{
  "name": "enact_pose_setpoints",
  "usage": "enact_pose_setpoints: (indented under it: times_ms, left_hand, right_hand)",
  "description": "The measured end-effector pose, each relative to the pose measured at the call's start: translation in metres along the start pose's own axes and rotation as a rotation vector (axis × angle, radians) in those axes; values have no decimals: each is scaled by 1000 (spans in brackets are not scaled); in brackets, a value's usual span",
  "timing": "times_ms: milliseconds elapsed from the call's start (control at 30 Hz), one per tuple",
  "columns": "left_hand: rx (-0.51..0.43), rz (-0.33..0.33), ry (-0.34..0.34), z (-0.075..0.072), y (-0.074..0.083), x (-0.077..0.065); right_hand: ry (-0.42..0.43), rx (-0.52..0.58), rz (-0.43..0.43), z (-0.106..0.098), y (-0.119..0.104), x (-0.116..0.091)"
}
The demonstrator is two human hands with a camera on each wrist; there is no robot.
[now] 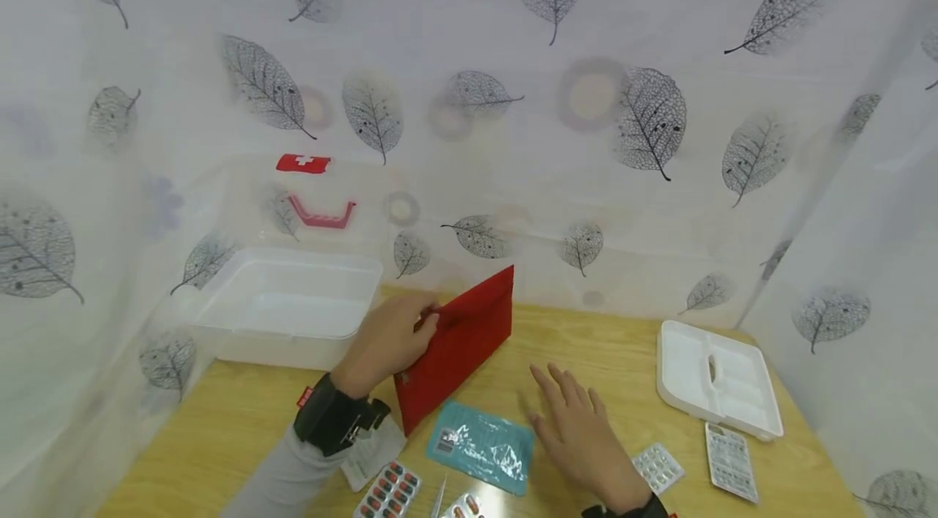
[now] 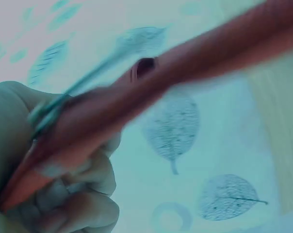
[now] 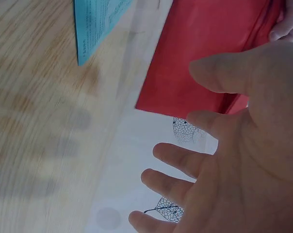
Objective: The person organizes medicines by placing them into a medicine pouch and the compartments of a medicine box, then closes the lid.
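My left hand (image 1: 388,343) grips a flat red pouch (image 1: 462,347) by its upper edge and holds it tilted above the table. Seen edge-on in the left wrist view, the pouch (image 2: 117,109) runs out from between the thumb and curled fingers. Right of the pouch and apart from it, my right hand (image 1: 582,436) hovers with fingers spread, holding nothing. The right wrist view shows its palm (image 3: 243,155) in front of the red pouch (image 3: 200,48). A shiny teal packet (image 1: 487,451) lies on the table between the hands.
An open white first-aid box (image 1: 293,348) stands at back left, its lid raised. A white compartment tray (image 1: 718,384) lies at right, near blister packs (image 1: 730,461). Capsule blister packs (image 1: 388,492), a white packet (image 1: 374,453) and a thin metal tool (image 1: 440,495) lie in front.
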State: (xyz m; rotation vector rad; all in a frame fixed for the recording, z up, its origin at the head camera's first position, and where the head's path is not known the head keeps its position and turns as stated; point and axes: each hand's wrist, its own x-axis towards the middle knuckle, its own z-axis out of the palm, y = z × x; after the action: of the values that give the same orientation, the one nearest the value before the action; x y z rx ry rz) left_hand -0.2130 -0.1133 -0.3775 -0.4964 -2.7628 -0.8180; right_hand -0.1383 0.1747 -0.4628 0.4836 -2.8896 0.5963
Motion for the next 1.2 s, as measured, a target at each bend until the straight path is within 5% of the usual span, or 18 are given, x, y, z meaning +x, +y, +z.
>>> enact_pose_setpoints:
  times_ms: [267,400,700,933,1200]
  left_hand:
    - [-145,-22,56,-24,12,-37]
    - [-157,-8,52,-25,15,-47]
    - [-124,33,1,-13,23,-56]
    - [-177,141,-73,-13,31,-62]
    - [-272,220,-133,-10,30,-56]
  right_hand:
    - [-35,39,1,-6,-2,3]
    - [33,43,-59,-8,-6,3]
    - [10,104,-184,-11,-49,2]
    - [59,153,-358,-14,-81,10]
    - [75,202,-371,-11,-88,20]
